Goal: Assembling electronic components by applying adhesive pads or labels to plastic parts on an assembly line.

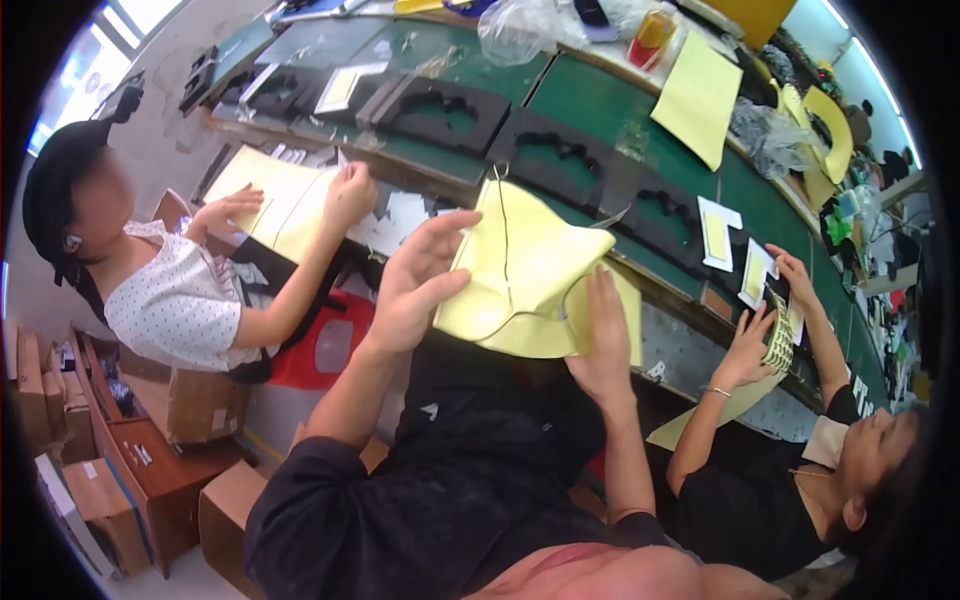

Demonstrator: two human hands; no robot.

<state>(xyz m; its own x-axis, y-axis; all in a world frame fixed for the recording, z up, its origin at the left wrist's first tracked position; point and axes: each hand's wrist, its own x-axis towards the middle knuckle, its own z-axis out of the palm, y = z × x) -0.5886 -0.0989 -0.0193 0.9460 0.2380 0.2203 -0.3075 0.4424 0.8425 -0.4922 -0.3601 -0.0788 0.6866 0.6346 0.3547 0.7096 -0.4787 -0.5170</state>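
Observation:
A thin yellow sheet [525,265] is held up in front of me, bent and bulging, with dark curved lines or slits across it. My left hand [425,285] grips its left edge, the thumb on the near face and the fingers spread behind. On the opposite side my right hand [605,345] presses along the sheet's edge with fingers stretched upward; part of this hand is hidden by the sheet. Behind it, on the table, lie black foam trays [555,150] with shaped cutouts. Another yellow sheet [625,310] shows partly beneath the held one.
To the left, a person in a dotted top [175,290] handles a yellow sheet [275,200] on the bench. A co-worker in black [750,490] works at the right with small white-and-yellow pieces [755,275]. Cardboard boxes [190,400] and a red stool [325,340] stand at left.

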